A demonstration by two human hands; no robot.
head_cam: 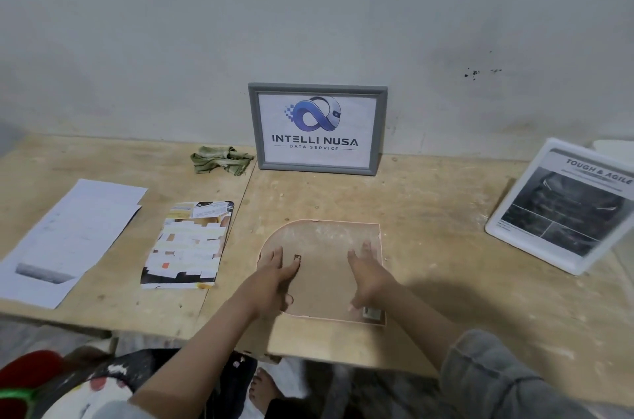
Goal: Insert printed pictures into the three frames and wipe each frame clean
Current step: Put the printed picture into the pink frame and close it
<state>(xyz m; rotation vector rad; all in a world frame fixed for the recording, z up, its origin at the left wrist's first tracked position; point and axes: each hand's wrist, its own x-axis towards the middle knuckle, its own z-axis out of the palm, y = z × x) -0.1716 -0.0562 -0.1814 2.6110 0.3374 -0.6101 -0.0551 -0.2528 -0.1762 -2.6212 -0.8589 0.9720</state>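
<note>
A: The pink-edged arch-shaped frame with the brown fibreboard back (322,267) lies face down near the front edge of the pale plywood desk (429,212), about the middle of its width. Both of the person's hands lie on the backing board. What makes this step go well?

B: It looks like the seating of the back panel. The left hand (276,267) lies flat with its fingers stretched out, beside a small dark tab (297,258) on the board; the right hand (368,272) presses with spread fingers nearer the straight right side. Neither hand grips anything. Even pressure from both palms, worked out toward the rim, should set the board flush before any clip is turned.

A: And how does the frame point?

B: Its rounded corner faces the back left of the desk, the straight sides the right and the front. It is close to square, so the long axis is hard to call; if any, it runs front to back. A small label (372,313) sits at its front right corner.

A: What lies around it?

B: To the left, a colourful printed picture (187,247), then white printed sheets (72,236) toward the left edge. At the back edge, a grey rectangular frame with a logo print (317,128) leans on the wall, a crumpled green cloth (221,159) just left of it. A white frame with a dark print (562,205) stands tilted at the right edge.
</note>
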